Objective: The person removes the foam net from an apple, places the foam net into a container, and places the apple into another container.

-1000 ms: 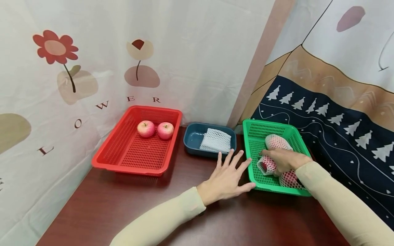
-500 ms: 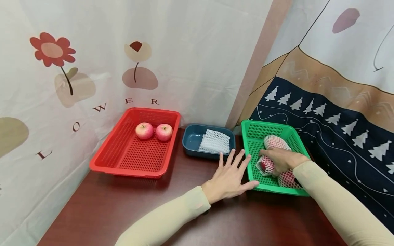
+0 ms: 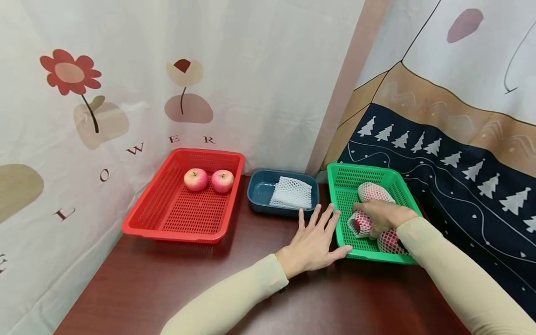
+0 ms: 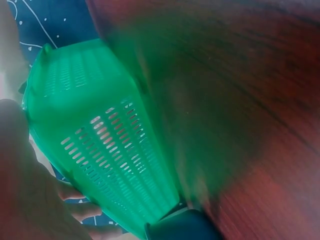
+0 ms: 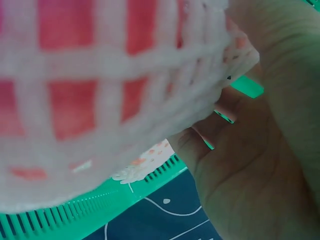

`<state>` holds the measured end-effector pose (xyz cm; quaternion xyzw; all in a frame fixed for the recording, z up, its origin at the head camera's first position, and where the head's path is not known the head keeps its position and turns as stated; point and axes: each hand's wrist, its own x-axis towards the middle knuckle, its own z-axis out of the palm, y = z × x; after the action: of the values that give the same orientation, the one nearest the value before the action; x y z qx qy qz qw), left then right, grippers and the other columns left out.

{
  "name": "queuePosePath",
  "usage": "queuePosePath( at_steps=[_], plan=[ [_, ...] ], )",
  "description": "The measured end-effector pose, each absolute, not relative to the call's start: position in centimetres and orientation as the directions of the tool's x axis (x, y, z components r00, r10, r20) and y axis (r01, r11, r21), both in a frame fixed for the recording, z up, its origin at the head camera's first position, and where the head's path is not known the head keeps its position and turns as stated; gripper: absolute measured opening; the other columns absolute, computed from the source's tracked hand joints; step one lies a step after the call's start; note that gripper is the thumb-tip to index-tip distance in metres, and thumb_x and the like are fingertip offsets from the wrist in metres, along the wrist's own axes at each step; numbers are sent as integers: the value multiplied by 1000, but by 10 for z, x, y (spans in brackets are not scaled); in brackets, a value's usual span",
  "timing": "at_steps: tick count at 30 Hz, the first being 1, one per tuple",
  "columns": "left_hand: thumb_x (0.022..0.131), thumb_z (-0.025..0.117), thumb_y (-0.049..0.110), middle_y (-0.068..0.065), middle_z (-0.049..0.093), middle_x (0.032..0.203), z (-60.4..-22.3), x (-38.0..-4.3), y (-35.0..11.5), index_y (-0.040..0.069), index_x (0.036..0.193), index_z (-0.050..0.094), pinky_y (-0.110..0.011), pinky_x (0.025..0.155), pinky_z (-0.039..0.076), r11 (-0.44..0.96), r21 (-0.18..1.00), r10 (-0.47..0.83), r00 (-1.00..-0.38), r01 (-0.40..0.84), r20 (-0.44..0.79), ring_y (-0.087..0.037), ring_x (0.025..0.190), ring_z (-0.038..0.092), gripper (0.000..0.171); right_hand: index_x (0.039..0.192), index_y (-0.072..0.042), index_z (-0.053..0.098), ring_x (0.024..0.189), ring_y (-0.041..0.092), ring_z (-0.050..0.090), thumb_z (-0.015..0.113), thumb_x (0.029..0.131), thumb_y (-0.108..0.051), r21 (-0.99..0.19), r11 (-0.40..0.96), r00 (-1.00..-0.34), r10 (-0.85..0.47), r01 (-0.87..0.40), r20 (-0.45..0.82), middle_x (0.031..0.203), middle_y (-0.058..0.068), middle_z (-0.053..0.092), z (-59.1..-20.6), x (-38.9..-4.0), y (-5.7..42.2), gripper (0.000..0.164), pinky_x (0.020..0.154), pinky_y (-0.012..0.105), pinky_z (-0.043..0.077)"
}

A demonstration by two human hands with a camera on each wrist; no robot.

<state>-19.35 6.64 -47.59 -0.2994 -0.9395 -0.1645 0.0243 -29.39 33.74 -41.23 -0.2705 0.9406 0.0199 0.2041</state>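
In the head view my right hand reaches into the green basket and grips an apple in a white foam net, whose red end shows at the net's opening. A second netted apple lies under my wrist, and another netted fruit sits behind the hand. That near netted fruit fills much of the right wrist view, beside my fingers. My left hand is spread with straight fingers along the basket's left side, thumb at the front rim. The left wrist view shows the basket's perforated wall close to that hand.
A blue tray with a folded white foam net stands left of the green basket. Further left, a red basket holds two bare apples. Curtains hang behind the brown table.
My left hand has shifted slightly right, bringing its thumb over the green basket's front rim. My right hand stays around the netted apple. The head view has shifted a little.
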Motion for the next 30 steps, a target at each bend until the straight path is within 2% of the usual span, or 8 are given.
queuePosePath(
  at_steps=[6,11,13,20,30],
  plan=[
    [114,36,82,-3,10,199,-477,-192,68,20,189,18,-85,139,21,775,287,547,-825,563,140,-40,185,17,99,148,-11,68,100,25,75,107,79,-13,-72,839,-762,-523,-539,-383,116,12,80,-416,-298,342,79,92,57,69],
    [115,36,82,-3,10,199,-477,-191,70,19,189,17,-85,140,18,780,280,545,-827,560,136,-40,185,16,99,150,-10,68,107,29,77,106,80,-14,-77,841,-764,-521,-535,-381,122,14,80,-414,-297,342,80,97,62,68],
    [115,35,82,-4,10,199,-477,-192,70,19,189,17,-86,140,18,781,278,545,-827,560,135,-40,185,15,98,151,-9,68,110,30,78,107,79,-12,-84,853,-772,-504,-515,-388,124,15,81,-411,-294,339,82,101,63,67],
    [115,34,81,-2,7,200,-477,-192,69,19,189,17,-86,140,16,780,282,548,-827,559,125,-39,186,13,98,152,-9,67,111,30,78,108,79,-12,-72,860,-780,-490,-505,-390,126,15,81,-408,-290,337,84,102,62,67],
    [115,33,81,-5,10,199,-476,-191,69,18,189,17,-86,139,18,782,259,554,-823,567,129,-41,185,17,98,150,-9,66,109,28,77,107,78,-12,-94,859,-783,-499,-503,-371,123,12,81,-408,-290,337,83,103,62,66]
  ],
)
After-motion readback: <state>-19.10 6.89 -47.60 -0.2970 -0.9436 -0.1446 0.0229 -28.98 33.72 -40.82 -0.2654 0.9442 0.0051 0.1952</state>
